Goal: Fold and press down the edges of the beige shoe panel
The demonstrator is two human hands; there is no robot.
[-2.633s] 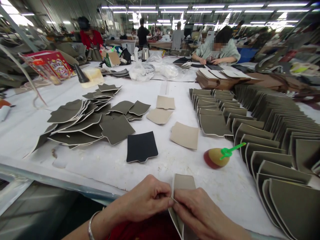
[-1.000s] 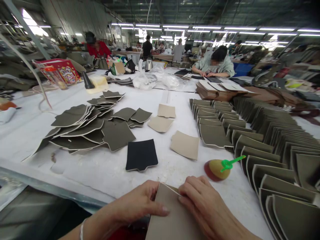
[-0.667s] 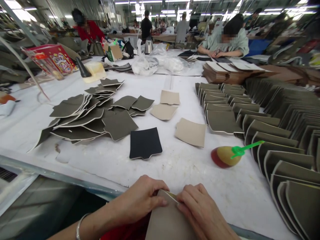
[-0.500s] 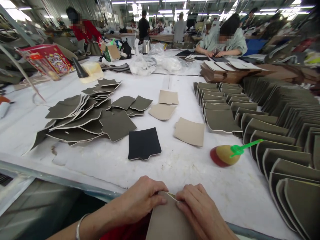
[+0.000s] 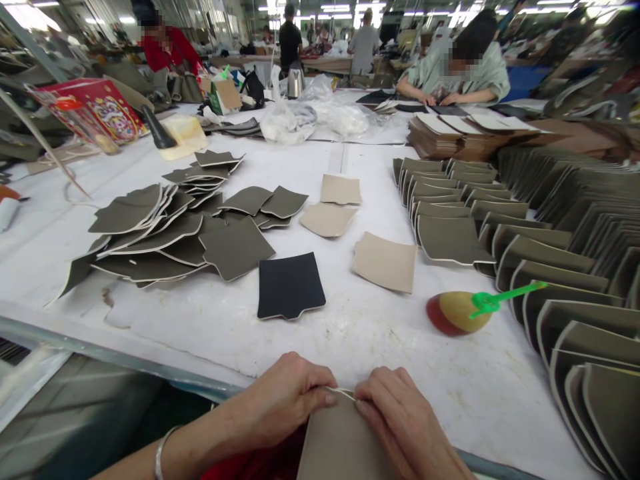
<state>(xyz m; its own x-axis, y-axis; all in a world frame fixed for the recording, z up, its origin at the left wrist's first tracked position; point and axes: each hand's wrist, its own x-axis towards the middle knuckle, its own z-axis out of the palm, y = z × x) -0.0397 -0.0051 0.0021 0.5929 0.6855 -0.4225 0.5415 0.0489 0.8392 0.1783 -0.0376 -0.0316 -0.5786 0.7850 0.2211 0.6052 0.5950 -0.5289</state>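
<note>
Both my hands pinch the top edge of a folded beige fabric piece at the near table edge. My left hand grips its left corner with thumb and fingers closed, and a bracelet circles that wrist. My right hand is closed on the right part of the same edge. Just beyond them on the white table lie a black cut piece, a beige piece and a red-and-yellow glue pot with a green brush handle.
A loose heap of olive cut pieces spreads at the left. Rows of folded olive pieces fill the right side. Two more beige pieces lie mid-table. Plastic bags, a red box and seated workers are at the back.
The piece went from held upright on edge to lying flatter toward me, with both hands pinching along its top edge. The view has tilted slightly downward.
</note>
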